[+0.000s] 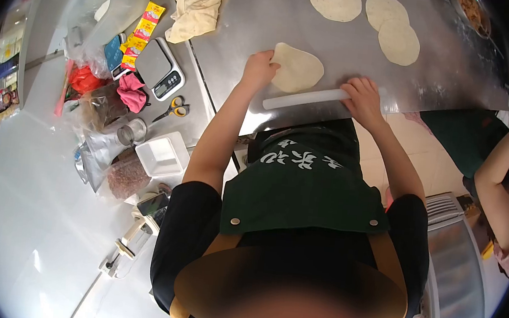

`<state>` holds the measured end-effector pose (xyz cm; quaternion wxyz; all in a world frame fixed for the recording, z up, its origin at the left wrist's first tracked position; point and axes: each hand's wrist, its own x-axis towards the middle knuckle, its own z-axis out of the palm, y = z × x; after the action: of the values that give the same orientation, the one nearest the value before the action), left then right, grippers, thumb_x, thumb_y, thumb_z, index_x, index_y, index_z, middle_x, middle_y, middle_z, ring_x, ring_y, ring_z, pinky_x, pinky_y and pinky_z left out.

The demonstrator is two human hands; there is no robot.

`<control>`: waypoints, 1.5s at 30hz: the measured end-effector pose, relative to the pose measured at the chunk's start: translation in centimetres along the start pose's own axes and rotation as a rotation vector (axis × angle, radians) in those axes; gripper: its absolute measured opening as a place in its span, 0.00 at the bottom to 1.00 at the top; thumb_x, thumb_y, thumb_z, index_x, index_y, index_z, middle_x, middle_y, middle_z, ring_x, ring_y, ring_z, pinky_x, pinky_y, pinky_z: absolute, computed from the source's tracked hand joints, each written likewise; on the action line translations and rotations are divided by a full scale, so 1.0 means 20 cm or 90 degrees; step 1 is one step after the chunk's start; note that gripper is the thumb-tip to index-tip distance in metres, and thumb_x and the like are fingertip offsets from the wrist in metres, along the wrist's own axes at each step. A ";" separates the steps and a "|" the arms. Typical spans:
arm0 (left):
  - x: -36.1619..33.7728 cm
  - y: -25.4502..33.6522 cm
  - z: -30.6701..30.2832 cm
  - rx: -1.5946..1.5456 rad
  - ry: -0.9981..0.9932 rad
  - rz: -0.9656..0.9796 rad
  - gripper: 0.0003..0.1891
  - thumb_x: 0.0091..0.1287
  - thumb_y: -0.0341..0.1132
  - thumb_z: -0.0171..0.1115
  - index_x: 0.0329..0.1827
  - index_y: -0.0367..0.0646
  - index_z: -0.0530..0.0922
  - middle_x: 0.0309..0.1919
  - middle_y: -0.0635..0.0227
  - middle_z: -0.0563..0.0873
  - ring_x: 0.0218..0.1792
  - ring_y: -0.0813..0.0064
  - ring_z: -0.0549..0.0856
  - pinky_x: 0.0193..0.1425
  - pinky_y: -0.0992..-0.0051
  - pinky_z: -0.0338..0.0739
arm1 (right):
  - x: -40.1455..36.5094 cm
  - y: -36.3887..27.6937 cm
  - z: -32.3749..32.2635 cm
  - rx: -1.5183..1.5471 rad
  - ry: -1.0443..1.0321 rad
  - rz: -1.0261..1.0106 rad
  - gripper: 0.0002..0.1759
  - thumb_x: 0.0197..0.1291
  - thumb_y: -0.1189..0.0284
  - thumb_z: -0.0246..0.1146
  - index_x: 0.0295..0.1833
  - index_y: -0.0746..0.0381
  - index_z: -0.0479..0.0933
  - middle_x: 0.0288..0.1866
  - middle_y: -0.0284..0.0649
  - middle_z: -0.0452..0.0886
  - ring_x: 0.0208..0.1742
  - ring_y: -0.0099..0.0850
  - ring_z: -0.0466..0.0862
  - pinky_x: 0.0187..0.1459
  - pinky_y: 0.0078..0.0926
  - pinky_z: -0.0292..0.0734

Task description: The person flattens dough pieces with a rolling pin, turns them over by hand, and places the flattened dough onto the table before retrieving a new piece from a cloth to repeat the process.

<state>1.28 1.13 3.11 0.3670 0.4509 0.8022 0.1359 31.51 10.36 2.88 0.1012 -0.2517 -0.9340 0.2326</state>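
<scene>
A flat round of dough (300,69) lies on the metal worktop near its front edge. My left hand (260,69) pinches the left rim of this dough between thumb and fingers. In front of the dough is a white rolling pin (303,99), lying nearly level, its left end free. My right hand (364,101) is wrapped around the pin's right end. More rolled dough rounds (335,1) rest farther back, and two of them (398,42) overlap at the back right.
Left of me are a kitchen scale (160,70), scissors (177,108), a white plastic tub (158,154) and yellow-red sachets (142,35). A cream cloth (197,6) lies at the back left. A bowl of filling (473,14) stands back right; another person's arm (498,176) is at right.
</scene>
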 end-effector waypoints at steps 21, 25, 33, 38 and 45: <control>0.17 -0.10 0.07 -0.706 -0.073 -0.189 0.16 0.68 0.33 0.62 0.52 0.29 0.80 0.43 0.62 0.85 0.45 0.74 0.82 0.53 0.74 0.74 | 0.47 -0.07 0.35 -0.217 0.027 0.139 0.31 0.61 0.59 0.58 0.68 0.63 0.66 0.73 0.49 0.63 0.75 0.48 0.61 0.71 0.52 0.55; 0.21 -0.08 0.04 -0.576 -0.115 -0.165 0.16 0.63 0.32 0.66 0.48 0.29 0.82 0.38 0.61 0.86 0.41 0.72 0.84 0.48 0.72 0.76 | 0.75 -0.04 0.33 -0.202 0.088 0.027 0.33 0.62 0.58 0.58 0.69 0.63 0.65 0.73 0.49 0.64 0.74 0.45 0.64 0.71 0.51 0.57; 0.29 0.00 0.02 0.025 -0.173 0.063 0.15 0.56 0.37 0.70 0.42 0.38 0.85 0.37 0.55 0.88 0.41 0.61 0.87 0.45 0.65 0.79 | 0.21 -0.05 0.25 -0.111 0.051 -0.029 0.28 0.56 0.62 0.64 0.62 0.60 0.73 0.72 0.46 0.67 0.71 0.43 0.67 0.71 0.50 0.58; 0.03 0.21 -0.01 0.055 -0.036 0.100 0.14 0.57 0.39 0.68 0.42 0.39 0.85 0.37 0.53 0.88 0.40 0.58 0.87 0.45 0.64 0.80 | 0.03 -0.03 0.12 -0.069 -0.065 -0.058 0.24 0.41 0.70 0.74 0.48 0.54 0.78 0.55 0.38 0.76 0.64 0.39 0.73 0.72 0.46 0.57; 0.03 0.00 -0.05 0.028 -0.034 -0.017 0.13 0.60 0.35 0.65 0.47 0.42 0.83 0.38 0.54 0.87 0.42 0.53 0.85 0.48 0.60 0.78 | 0.07 -0.04 0.01 -0.046 -0.046 -0.061 0.20 0.42 0.70 0.73 0.44 0.55 0.77 0.45 0.34 0.76 0.55 0.36 0.75 0.70 0.44 0.61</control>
<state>0.37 1.74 3.40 0.3802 0.4514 0.8009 0.1011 29.88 10.51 3.23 0.0693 -0.2019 -0.9557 0.2027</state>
